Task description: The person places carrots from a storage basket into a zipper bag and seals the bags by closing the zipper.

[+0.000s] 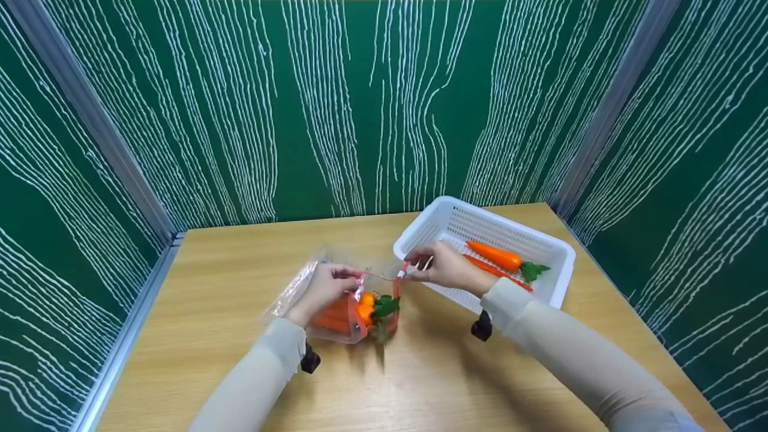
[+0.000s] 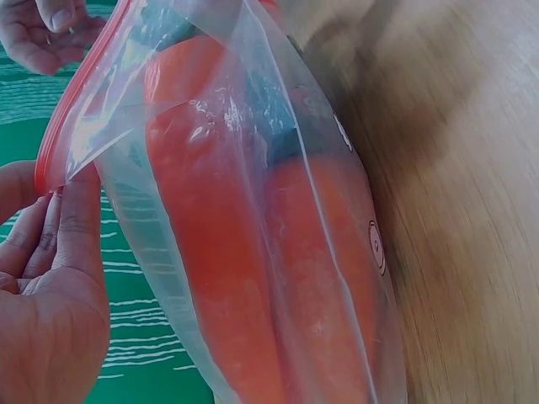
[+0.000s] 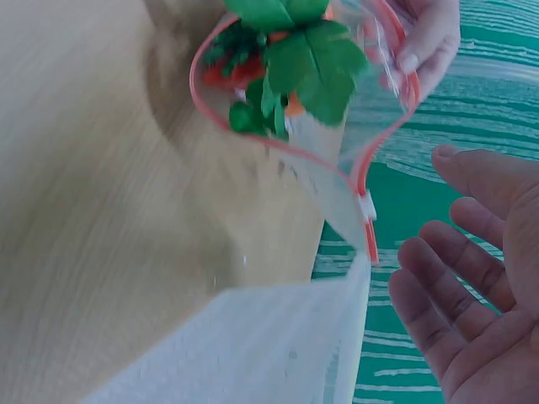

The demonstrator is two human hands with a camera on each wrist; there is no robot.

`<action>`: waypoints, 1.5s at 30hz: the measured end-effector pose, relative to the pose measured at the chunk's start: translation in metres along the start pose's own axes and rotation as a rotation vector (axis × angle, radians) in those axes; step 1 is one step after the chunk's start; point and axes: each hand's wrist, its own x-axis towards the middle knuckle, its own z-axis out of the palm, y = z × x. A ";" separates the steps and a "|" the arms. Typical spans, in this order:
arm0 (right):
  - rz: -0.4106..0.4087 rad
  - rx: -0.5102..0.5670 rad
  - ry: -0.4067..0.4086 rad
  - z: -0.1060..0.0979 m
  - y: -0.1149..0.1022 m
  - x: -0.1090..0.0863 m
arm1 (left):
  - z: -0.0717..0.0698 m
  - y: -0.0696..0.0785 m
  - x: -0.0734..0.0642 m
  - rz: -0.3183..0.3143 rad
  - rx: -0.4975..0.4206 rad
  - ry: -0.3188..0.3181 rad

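Note:
A clear plastic zip bag point(image 1: 293, 295) with a red zip edge lies on its side, its mouth partly open towards the right. Inside are carrots point(image 2: 210, 194) whose green leaves point(image 3: 316, 67) poke out at the mouth. My left hand point(image 1: 327, 291) pinches the red edge near one end of the mouth. Close to the white zip slider point(image 3: 366, 206), at the other end, is my right hand point(image 1: 444, 267). Its fingers are spread and loosely bent in the right wrist view, with a gap between them and the bag.
A white perforated plastic basket point(image 1: 510, 223) stands on the right of the wooden table point(image 1: 228, 276), partly under my right forearm. In it lie a leafy carrot point(image 1: 495, 255) and a slimmer orange-red piece point(image 1: 504, 276). Green panels with white lines point(image 1: 312, 108) enclose the table's back and sides.

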 end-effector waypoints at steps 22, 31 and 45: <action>0.063 -0.069 0.035 -0.044 0.035 -0.014 | 0.000 -0.003 0.003 0.019 -0.063 -0.011; 0.144 -0.069 -0.020 -0.060 0.049 -0.019 | 0.001 -0.003 0.002 0.023 -0.041 -0.013; 0.237 -0.034 -0.051 -0.077 0.080 -0.021 | 0.001 -0.003 0.003 0.032 -0.037 -0.013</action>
